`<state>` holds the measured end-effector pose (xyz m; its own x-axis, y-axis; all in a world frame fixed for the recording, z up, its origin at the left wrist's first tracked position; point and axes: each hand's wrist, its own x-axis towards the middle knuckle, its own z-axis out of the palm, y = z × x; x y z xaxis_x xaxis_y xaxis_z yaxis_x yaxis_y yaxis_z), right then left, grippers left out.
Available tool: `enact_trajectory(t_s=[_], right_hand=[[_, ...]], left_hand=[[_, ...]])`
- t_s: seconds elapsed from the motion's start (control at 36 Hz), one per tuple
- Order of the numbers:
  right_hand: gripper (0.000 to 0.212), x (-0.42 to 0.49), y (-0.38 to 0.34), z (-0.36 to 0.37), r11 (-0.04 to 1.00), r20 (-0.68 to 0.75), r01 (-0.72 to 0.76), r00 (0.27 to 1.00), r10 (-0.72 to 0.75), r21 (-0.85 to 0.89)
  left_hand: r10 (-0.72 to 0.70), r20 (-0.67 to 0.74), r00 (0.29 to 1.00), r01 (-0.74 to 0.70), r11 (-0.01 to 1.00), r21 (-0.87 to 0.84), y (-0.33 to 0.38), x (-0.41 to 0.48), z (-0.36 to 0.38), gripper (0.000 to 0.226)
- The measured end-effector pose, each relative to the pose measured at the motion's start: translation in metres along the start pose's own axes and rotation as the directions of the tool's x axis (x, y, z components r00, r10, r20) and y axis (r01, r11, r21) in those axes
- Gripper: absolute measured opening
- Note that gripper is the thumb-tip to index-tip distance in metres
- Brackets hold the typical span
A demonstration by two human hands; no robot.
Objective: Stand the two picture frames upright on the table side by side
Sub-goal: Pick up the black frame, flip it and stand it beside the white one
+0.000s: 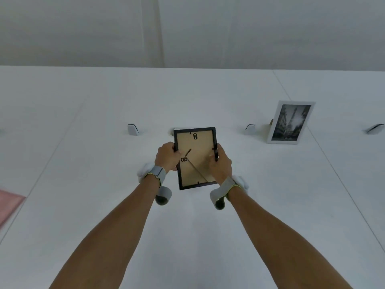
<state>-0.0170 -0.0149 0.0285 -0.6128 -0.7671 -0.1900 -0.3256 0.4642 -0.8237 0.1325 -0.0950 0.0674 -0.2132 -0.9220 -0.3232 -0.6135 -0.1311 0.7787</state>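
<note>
At the far left edge, a pink flat object (8, 207) is seen lying on the white table (83, 142). Further right, a small white device (133, 129) is stood on the table. The left hand (166, 156) is closed around the left edge of the black picture frame (195, 158), with the thumb laid on the brown backing. The frame is held between both hands above the table, its back turned to the camera and its stand leg partly swung out. The right edge is gripped by the right hand (221, 162), its thumb pressed on the backing near the leg. Well apart to the right, the white picture frame (290, 123) is stood upright on the table, just beside another small white device (250, 129).
</note>
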Motion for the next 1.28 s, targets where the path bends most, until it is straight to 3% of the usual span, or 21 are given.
enact_trajectory(t_s=[0.08,0.19,0.36,0.42,0.56,0.69,0.75,0.83,0.92,1.0,1.08,1.17,1.28], right_hand=[[0.059,-0.005,-0.006,0.002,0.991,-0.016,0.076,0.997,-0.079,-0.113],[0.045,-0.007,-0.003,0.004,0.943,0.091,0.256,0.966,-0.242,-0.212],[0.035,0.004,-0.022,-0.019,0.984,-0.055,0.096,0.993,-0.105,-0.15],[0.033,0.008,-0.032,-0.033,0.991,-0.044,0.069,0.996,-0.074,-0.11],[0.025,0.014,-0.045,-0.053,0.995,0.021,0.026,0.999,-0.024,-0.095],[0.041,0.013,-0.05,-0.063,0.992,0.088,-0.068,0.993,0.078,-0.108],[0.054,0.015,-0.056,-0.069,0.99,0.061,-0.141,0.988,0.141,0.005],[0.06,0.026,-0.074,-0.084,0.885,0.057,-0.242,0.969,0.239,0.398],[0.046,0.037,-0.092,-0.1,0.792,0.187,-0.304,0.953,0.241,0.529],[0.02,0.045,-0.1,-0.104,0.832,0.148,-0.273,0.962,0.23,0.483],[0.01,0.048,-0.102,-0.109,0.876,0.07,-0.221,0.975,0.211,0.429],[0.026,0.052,-0.102,-0.12,0.97,-0.013,-0.154,0.987,0.16,0.187],[0.022,0.051,-0.103,-0.139,0.992,-0.015,0.043,0.999,-0.045,-0.117]], left_hand=[[0.122,-0.089,0.989,-0.111,0.986,0.126,0.021,-0.001,0.008,0.02],[0.209,-0.181,0.961,-0.175,0.967,0.186,0.045,0.002,0.014,0.019],[0.369,-0.188,0.91,-0.295,0.897,0.329,0.058,0.004,0.015,0.014],[0.413,-0.197,0.889,-0.331,0.878,0.345,0.059,0.003,0.016,0.008],[0.496,-0.184,0.849,-0.4,0.83,0.39,0.06,0.004,0.015,0.018],[0.555,-0.13,0.822,-0.466,0.785,0.409,0.061,0.001,0.014,0.013],[0.581,-0.099,0.808,-0.496,0.761,0.417,0.062,0.0,0.014,0.018],[0.619,-0.053,0.784,-0.536,0.717,0.447,0.064,-0.004,0.016,0.016],[0.67,0.0,0.743,-0.571,0.633,0.523,0.064,-0.005,0.019,0.005],[0.709,0.043,0.704,-0.612,0.576,0.542,0.06,-0.005,0.024,0.009],[0.711,0.133,0.69,-0.68,0.575,0.455,0.06,-0.005,0.026,0.012],[0.678,0.2,0.707,-0.698,0.625,0.349,0.065,0.002,0.022,0.014],[0.62,0.069,0.782,-0.613,0.744,0.266,0.081,0.011,0.013,0.017]])
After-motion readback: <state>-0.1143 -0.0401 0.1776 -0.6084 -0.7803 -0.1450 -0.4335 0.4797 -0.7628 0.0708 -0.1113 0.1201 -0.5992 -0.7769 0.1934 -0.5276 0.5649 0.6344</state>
